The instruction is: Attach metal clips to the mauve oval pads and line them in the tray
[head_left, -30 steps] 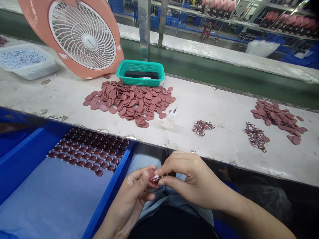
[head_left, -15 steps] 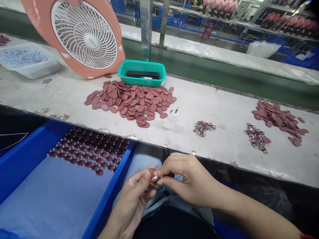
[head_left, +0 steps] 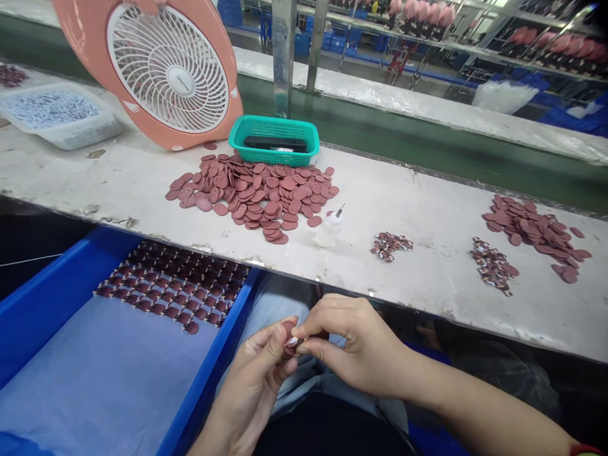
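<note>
Above my lap, my left hand [head_left: 259, 367] pinches a small dark-red oval piece [head_left: 287, 329] between thumb and fingers. My right hand [head_left: 349, 335] meets it from the right, thumb and forefinger closed on the same piece at a small whitish part. Its exact shape is mostly covered by my fingertips. On the table beyond lie a large pile of red oval pieces [head_left: 256, 190] and a white bottle with a thin needle tip [head_left: 329, 229]. A small heap of shiny brown parts [head_left: 390, 245] is right of the bottle.
A blue bin [head_left: 228, 316] at the left holds rows of finished-looking red pieces [head_left: 166, 288]. On the table stand an orange fan [head_left: 161, 69], a green basket [head_left: 311, 142] and a white tray [head_left: 90, 130]. More red ovals [head_left: 534, 228] and brown parts [head_left: 491, 263] lie at the right.
The camera view has shifted slightly, so the table's things appear a little further right. Both hands keep nearly the same hold on the red piece.
</note>
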Demonstrator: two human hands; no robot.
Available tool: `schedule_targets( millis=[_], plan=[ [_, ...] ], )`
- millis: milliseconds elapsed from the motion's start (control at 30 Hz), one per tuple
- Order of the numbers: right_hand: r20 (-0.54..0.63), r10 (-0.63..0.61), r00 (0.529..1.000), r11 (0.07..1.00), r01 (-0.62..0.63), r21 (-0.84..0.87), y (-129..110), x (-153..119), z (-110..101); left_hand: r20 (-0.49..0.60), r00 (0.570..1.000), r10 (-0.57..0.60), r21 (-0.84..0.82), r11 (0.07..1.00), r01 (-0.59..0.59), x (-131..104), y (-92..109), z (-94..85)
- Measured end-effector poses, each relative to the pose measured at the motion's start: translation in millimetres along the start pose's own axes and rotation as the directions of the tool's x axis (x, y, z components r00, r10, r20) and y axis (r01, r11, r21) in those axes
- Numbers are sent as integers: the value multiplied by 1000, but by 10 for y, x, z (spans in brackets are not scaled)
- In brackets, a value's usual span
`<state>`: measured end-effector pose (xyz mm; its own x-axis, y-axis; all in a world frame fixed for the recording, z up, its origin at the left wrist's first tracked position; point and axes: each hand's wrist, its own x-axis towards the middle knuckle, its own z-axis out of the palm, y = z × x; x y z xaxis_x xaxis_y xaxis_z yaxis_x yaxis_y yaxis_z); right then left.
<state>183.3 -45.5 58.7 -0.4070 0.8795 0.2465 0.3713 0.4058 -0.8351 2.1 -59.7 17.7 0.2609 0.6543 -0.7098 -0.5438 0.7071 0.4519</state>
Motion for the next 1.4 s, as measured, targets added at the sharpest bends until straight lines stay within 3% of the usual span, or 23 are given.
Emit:
schedule_targets(
  millis=[233, 467, 633, 800, 1067, 1233, 1300, 1367, 1400],
  plan=[
    [-9, 5, 1000, 1000, -5, 16, 14, 27, 28, 3, 1000, 17, -28, 999, -17, -15, 14, 34],
    [75, -1, 997, 1000, 2, -10, -53, 106, -53, 15, 999, 35, -10, 999, -35, -44, 47, 32],
    [152, 2, 988, 1000, 1, -22, -108, 135, -127, 98, 995, -3, 16, 1000, 1, -56, 94, 25],
    [111, -11, 994, 1000, 11, 0, -122, 122, -183, 135, 991, -17, -26, 999, 20, -66, 136, 28],
    [127, -5, 992, 994, -9, 107, -78, 159, -48, 156, 988, 9, 28, 1000, -13, -71, 179, -35],
    [68, -46, 997, 992, 37, 124, -4, 186, 46, 208, 978, 12, 45, 999, -22, -47, 199, -99],
    [2, -78, 997, 995, 77, 61, 41, 197, 123, 167, 984, 69, 20, 997, -73, -26, 183, -139],
    [-118, -145, 982, 988, 137, -72, 92, 214, 246, 36, 976, 216, 3, 976, -217, 2, 154, -193],
    [-178, -196, 964, 973, 168, -158, 120, 226, 324, -48, 949, 311, 12, 950, -311, 19, 137, -226]
  ],
)
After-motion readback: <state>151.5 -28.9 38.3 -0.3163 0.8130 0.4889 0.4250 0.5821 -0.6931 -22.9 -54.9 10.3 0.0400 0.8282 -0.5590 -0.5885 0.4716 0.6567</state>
